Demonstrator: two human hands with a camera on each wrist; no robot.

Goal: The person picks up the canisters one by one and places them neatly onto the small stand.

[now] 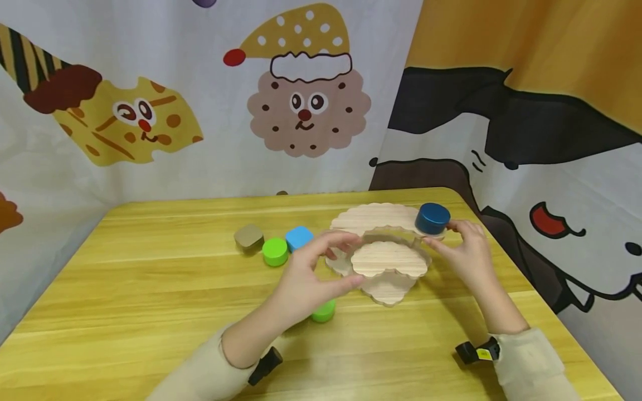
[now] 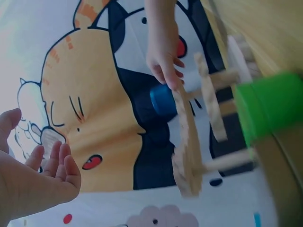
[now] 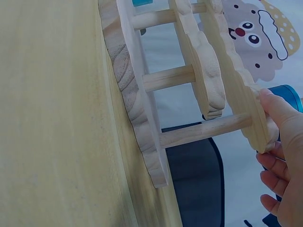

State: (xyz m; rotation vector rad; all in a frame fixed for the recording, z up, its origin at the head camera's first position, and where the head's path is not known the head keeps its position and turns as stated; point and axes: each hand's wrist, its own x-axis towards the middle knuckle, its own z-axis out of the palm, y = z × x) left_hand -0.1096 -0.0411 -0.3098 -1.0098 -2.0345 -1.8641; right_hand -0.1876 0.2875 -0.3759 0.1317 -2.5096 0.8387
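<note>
A pale wooden stand [image 1: 390,259] with scalloped tiers joined by round pegs stands on the table. On the right end of its top tier sits a dark blue round block [image 1: 432,218]. My right hand [image 1: 467,252] grips that tier end; in the right wrist view the thumb [image 3: 279,106] lies at the tier's edge beside the block and the other fingers reach round the end. My left hand [image 1: 313,278] is held in front of the stand's left side, thumb and fingers spread apart with nothing between them.
Left of the stand lie a tan block [image 1: 248,238], a green round block [image 1: 275,252] and a light blue block [image 1: 299,238]. Another green block [image 1: 323,311] sits partly hidden behind my left hand. A printed curtain [image 1: 200,167] hangs behind the wooden table [image 1: 150,289].
</note>
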